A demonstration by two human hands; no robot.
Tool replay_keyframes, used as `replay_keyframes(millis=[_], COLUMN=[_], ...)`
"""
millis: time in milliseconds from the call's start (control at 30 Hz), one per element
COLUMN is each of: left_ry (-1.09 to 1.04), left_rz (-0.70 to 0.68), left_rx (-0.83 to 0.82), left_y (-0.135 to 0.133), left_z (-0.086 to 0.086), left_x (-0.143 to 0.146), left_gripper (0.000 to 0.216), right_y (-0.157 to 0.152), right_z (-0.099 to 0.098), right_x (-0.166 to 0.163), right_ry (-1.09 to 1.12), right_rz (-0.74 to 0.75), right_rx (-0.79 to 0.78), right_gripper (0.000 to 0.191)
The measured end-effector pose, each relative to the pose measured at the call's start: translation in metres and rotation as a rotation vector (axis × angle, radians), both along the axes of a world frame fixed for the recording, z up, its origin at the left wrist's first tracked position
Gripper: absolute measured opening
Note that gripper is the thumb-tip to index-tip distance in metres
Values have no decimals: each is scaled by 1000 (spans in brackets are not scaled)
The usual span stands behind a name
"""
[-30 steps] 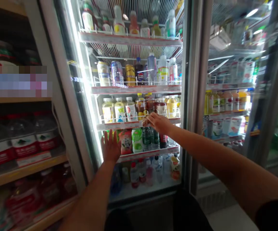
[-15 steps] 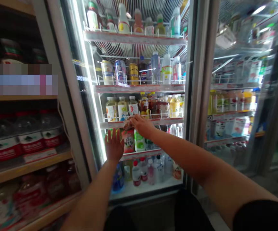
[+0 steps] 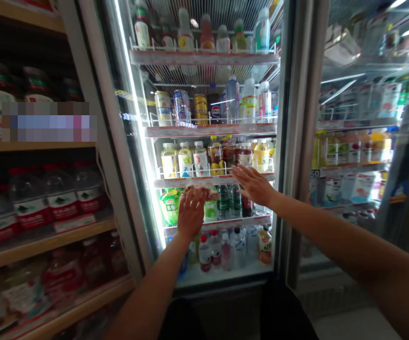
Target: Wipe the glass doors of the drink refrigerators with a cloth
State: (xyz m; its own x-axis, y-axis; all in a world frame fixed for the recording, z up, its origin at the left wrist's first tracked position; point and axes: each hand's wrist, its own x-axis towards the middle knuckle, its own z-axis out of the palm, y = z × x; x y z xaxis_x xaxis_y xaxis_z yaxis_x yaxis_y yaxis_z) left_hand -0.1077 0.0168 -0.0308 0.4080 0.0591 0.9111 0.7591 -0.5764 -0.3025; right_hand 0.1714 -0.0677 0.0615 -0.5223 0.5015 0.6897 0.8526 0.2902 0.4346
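Note:
In front of the lit drinks fridge, my left hand (image 3: 191,211) is raised with its fingers over a crumpled brownish cloth (image 3: 209,192), pressing it against the fridge's glass door. Part of the cloth is hidden behind the fingers. To the right, my right hand (image 3: 254,185) holds nothing; its fingers are stretched out and apart, close to the glass at the height of a shelf edge (image 3: 225,179). Behind the left hand stand a green pack (image 3: 171,208) and dark green bottles (image 3: 235,200).
Several shelves of bottles and cans lie behind the glass, with small red-capped bottles (image 3: 204,255) at the bottom. A metal door frame (image 3: 301,141) stands at right, beside another fridge. On the left, wooden shelves (image 3: 45,248) hold large red-labelled bottles (image 3: 30,203).
The cloth has passed from my right hand to my left. My right hand has moved right and opened, while my left has moved right onto the cloth. The view has shifted slightly.

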Motion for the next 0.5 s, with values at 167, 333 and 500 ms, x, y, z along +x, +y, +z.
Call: replay_keyframes(millis=[167, 333, 500], left_ry=[19, -178, -39], left_rz=[57, 180, 191], left_rx=[-5, -3, 2], left_y=[8, 16, 8], left_z=[30, 76, 60], left_x=[-12, -2, 7], left_gripper=[59, 56, 55], right_y=[-5, 12, 21], right_z=[-28, -43, -50], right_x=[75, 88, 91], right_ry=[-98, -28, 28], right_rz=[-138, -30, 12], right_rx=[-34, -20, -21], right_gripper=[95, 83, 66])
